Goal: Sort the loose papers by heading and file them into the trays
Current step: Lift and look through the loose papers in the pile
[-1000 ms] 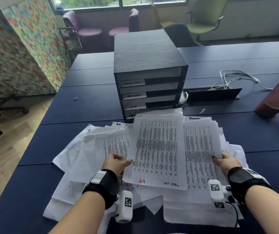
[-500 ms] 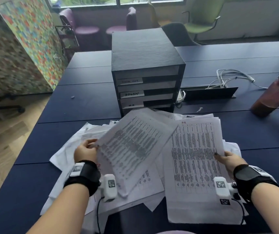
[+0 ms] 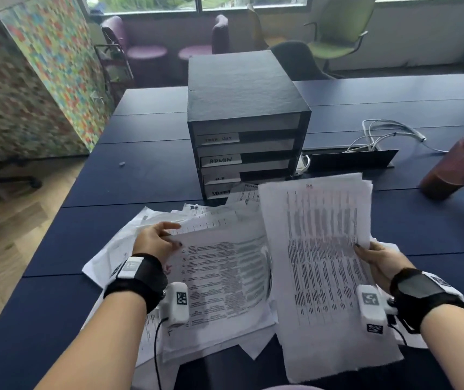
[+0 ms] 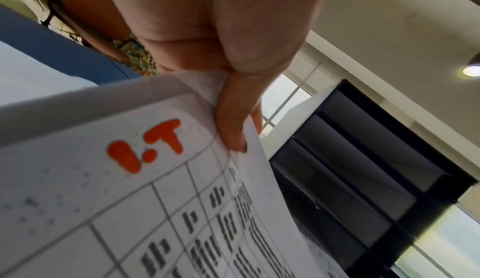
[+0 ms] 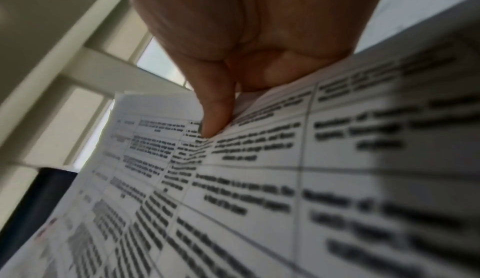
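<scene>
Left grip (image 3: 156,243): pinching the corner of a sheet marked "I.T" in red (image 4: 145,144), thumb (image 4: 233,122) on top; sheet lying over the pile at 7 o'clock.
Right grip (image 3: 377,257): clamped on the right edge of a printed stack (image 3: 323,263), thumb (image 5: 215,118) pressed on the page; stack raised at 5 o'clock.
Loose papers (image 3: 129,243): spread across the dark blue desk (image 3: 140,178), fanned toward 9 o'clock.
Trays (image 3: 247,147): black stacked unit at 12 o'clock, just behind the pile; "ADMIN" label (image 3: 221,161) readable.
Bottle (image 3: 455,167): 2 o'clock, tilted.
</scene>
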Demonstrator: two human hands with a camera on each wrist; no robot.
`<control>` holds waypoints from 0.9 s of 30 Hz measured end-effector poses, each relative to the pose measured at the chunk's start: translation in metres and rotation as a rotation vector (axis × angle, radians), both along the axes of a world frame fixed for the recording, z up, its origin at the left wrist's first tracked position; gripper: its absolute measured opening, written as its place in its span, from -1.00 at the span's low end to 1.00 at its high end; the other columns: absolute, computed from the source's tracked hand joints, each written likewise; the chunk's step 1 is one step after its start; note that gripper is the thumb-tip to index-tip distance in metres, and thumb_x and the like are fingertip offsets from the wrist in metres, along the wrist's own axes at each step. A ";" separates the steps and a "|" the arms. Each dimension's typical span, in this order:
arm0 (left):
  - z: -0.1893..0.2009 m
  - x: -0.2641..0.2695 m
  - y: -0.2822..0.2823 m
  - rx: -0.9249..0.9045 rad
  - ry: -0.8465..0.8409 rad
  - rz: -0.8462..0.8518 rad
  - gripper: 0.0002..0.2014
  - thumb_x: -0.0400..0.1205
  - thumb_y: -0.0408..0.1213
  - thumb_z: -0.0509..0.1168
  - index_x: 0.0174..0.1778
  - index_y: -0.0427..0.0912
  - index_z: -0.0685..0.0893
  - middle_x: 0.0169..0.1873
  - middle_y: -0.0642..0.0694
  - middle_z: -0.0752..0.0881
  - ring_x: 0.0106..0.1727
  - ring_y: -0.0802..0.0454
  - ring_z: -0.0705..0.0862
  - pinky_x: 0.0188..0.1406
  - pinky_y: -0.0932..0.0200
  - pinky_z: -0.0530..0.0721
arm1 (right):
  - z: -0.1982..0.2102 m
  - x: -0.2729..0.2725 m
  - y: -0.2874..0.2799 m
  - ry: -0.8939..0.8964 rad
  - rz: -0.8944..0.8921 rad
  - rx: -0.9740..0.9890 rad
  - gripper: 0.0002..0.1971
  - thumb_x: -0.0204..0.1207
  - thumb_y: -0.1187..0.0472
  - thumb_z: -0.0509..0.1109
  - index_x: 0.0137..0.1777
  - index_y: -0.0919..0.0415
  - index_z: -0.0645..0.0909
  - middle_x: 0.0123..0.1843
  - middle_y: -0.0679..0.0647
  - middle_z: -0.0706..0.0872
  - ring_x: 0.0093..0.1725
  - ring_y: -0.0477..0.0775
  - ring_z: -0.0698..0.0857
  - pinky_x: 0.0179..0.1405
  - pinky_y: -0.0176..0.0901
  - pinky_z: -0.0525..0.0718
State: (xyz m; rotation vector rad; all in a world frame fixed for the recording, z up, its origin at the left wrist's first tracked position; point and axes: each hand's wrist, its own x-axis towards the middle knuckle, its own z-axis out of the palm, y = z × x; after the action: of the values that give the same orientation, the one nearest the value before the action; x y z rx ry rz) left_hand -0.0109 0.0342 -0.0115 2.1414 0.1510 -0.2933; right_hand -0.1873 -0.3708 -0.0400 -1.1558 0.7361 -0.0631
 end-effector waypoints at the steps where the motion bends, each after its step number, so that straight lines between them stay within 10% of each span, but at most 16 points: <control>1: 0.001 0.000 -0.006 0.014 0.004 -0.030 -0.66 0.44 -0.60 0.42 -0.05 -0.04 0.72 -0.40 0.02 0.68 -0.40 0.10 0.64 -0.38 0.32 0.56 | 0.007 0.004 -0.004 -0.014 -0.019 0.008 -0.85 0.55 0.45 0.23 0.04 0.34 0.59 -0.34 0.11 0.81 -0.40 0.04 0.78 -0.44 -0.13 0.76; 10: -0.009 0.003 -0.040 -0.092 0.061 -0.059 -0.73 0.53 -0.24 0.46 0.13 0.01 0.66 -0.17 -0.07 0.69 -0.21 0.03 0.67 -0.24 0.22 0.64 | 0.054 0.027 -0.006 -0.202 0.070 0.032 -0.60 -0.14 0.27 0.62 -0.20 0.27 0.79 -0.20 0.22 0.81 -0.31 0.09 0.81 -0.37 -0.13 0.77; 14: -0.013 0.008 -0.035 -0.129 0.308 0.012 -0.74 0.55 -0.40 0.41 0.12 -0.11 0.58 -0.07 -0.23 0.72 -0.16 -0.17 0.73 -0.27 -0.02 0.74 | 0.057 0.037 0.005 -0.206 0.147 -0.008 -0.46 -0.33 0.16 0.79 -0.24 0.24 0.80 -0.24 0.20 0.81 -0.33 0.08 0.80 -0.34 -0.12 0.78; 20: -0.026 -0.011 -0.016 0.047 0.515 -0.153 -0.83 0.45 -0.58 0.46 -0.26 -0.24 0.65 -0.43 -0.18 0.72 -0.44 -0.09 0.67 -0.41 0.07 0.74 | 0.038 0.045 0.021 0.042 0.292 -0.325 -0.80 0.36 0.52 0.46 -0.11 0.25 0.68 -0.40 0.10 0.75 -0.53 -0.06 0.71 -0.52 -0.29 0.68; 27: -0.016 -0.013 -0.029 -0.145 0.297 -0.169 -0.72 0.54 -0.59 0.34 -0.39 -0.15 0.66 -0.46 -0.05 0.73 -0.39 -0.01 0.61 -0.21 0.03 0.72 | 0.005 0.052 0.046 0.229 0.511 -0.720 -0.76 0.54 0.24 0.40 0.20 0.12 0.67 -0.15 -0.05 0.78 -0.18 0.08 0.74 -0.09 -0.11 0.67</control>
State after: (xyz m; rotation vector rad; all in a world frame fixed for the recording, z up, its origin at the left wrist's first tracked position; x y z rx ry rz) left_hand -0.0234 0.0047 -0.0274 1.9602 0.1149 -0.7008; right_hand -0.1356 -0.3244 -0.0350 -2.0386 0.6069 0.2579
